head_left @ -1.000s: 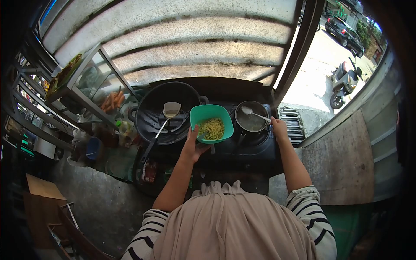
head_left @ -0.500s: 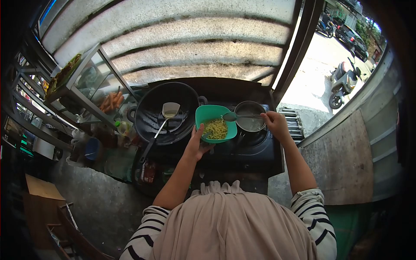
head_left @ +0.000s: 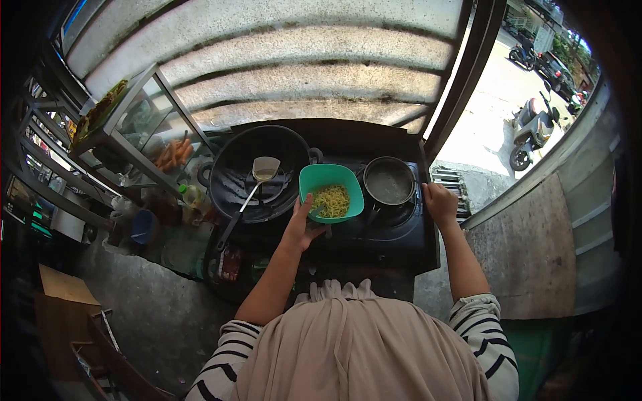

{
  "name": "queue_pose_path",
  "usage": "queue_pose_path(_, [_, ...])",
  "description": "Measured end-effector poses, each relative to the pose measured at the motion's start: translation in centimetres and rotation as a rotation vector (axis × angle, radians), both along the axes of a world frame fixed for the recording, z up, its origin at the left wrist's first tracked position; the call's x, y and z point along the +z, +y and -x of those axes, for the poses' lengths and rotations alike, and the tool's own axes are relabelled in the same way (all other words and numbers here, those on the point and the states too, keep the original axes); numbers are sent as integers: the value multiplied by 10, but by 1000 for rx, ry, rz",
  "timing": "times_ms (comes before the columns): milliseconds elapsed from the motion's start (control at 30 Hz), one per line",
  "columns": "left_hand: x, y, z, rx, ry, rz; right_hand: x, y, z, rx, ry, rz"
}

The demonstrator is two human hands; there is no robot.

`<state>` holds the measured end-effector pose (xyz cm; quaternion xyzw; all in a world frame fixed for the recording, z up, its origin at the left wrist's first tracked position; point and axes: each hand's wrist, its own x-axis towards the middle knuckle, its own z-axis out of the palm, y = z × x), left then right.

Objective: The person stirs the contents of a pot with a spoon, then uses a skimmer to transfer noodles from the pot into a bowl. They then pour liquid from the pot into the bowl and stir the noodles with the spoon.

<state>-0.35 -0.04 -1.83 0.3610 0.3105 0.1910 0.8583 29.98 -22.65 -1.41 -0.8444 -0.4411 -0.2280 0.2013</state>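
Observation:
My left hand (head_left: 302, 226) grips the near left side of a green bowl (head_left: 356, 194), thumb over the rim. Yellow noodles (head_left: 332, 198) lie in it, with a utensil end (head_left: 316, 210) among them. To the bowl's right, a small pot (head_left: 390, 180) of cloudy liquid rests on the stove (head_left: 394, 234). My right hand (head_left: 441, 204) is closed, beside the stove's right edge. A ladle was in that hand a moment ago; now only a thin dark shape shows by the fingers, and its bowl end cannot be made out.
Left of the bowl sits a large black wok (head_left: 231, 157) with a long-handled ladle (head_left: 249, 199) in it. A glass display case (head_left: 144, 127) holds orange food. Corrugated panels (head_left: 307, 73) stand behind the stove. A scooter (head_left: 531, 134) is parked outside at right.
My right hand has moved right and slightly down, taking the ladle away from above the bowl and pot. The green bowl stays in my left hand, nearly in place.

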Motion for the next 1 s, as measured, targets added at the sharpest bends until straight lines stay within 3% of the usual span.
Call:
queue_pose_path(100, [2, -1, 0, 2, 17, 0, -7, 1, 4, 11, -6, 43])
queue_pose_path(200, [7, -3, -1, 11, 23, -3, -16, 6, 8, -96, 151, 4])
queue_pose_path(267, [7, -3, -1, 1, 16, -14, -21, 11, 10, -208, 391, -65])
queue_pose_path(667, [12, -7, 0, 7, 36, -18, -79, 22, -17, -215, 779, -140])
queue_pose_path(867, [7, -3, 2, 12, 16, -12, -77, 20, -17, -142, 928, -287])
queue_pose_path(1000, [8, -3, 3, 11, 7, -12, -69, 14, -26, -147, 773, -263])
